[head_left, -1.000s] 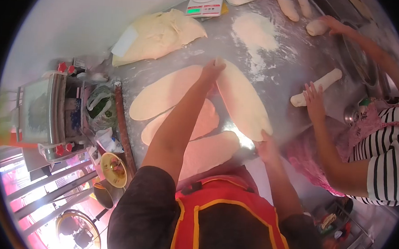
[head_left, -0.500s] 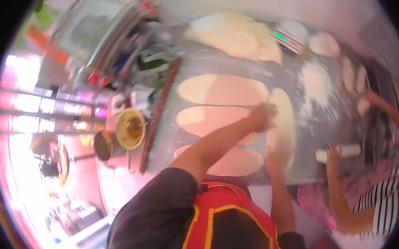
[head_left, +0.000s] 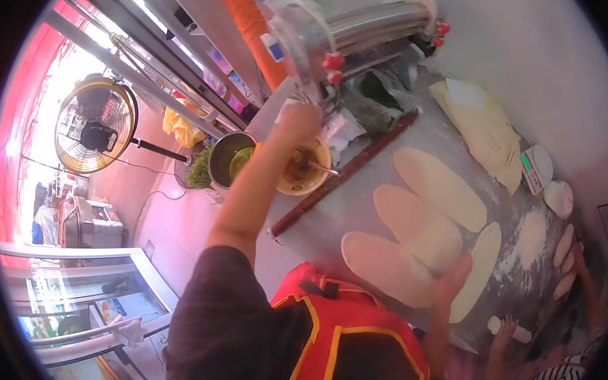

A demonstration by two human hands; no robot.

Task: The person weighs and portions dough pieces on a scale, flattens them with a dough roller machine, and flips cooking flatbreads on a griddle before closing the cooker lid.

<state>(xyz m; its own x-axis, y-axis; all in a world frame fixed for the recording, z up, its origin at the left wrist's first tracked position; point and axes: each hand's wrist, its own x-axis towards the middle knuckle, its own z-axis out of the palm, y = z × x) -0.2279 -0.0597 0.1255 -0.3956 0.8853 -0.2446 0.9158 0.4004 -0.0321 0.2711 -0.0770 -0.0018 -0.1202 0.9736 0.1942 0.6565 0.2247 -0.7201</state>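
Observation:
My left hand point(head_left: 299, 123) hovers at the far edge of a yellowish bowl point(head_left: 318, 185) that holds brownish contents and a metal utensil point(head_left: 324, 168). Its fingers are blurred and partly hidden, so any grip is unclear. My right hand point(head_left: 453, 275) lies with straight fingers at the edge of a long flat dough piece point(head_left: 477, 268), and holds nothing I can see. Left of it, three more flat oval dough sheets rest on the table: a far one point(head_left: 441, 190), a middle one point(head_left: 412, 226) and a near one point(head_left: 386, 270).
A dark red wooden bar point(head_left: 346, 175) runs along the table edge. Beside the bowl stands a metal pot point(head_left: 222, 159). Farther back are a roller machine point(head_left: 367, 28), a large dough mass point(head_left: 479, 127) and a scale point(head_left: 537, 168). At right, another person's hand point(head_left: 506, 331) touches a dough roll point(head_left: 522, 333).
My left hand has left the dough and moved left to the bowl. My right hand stays by the long dough piece. The view has turned left.

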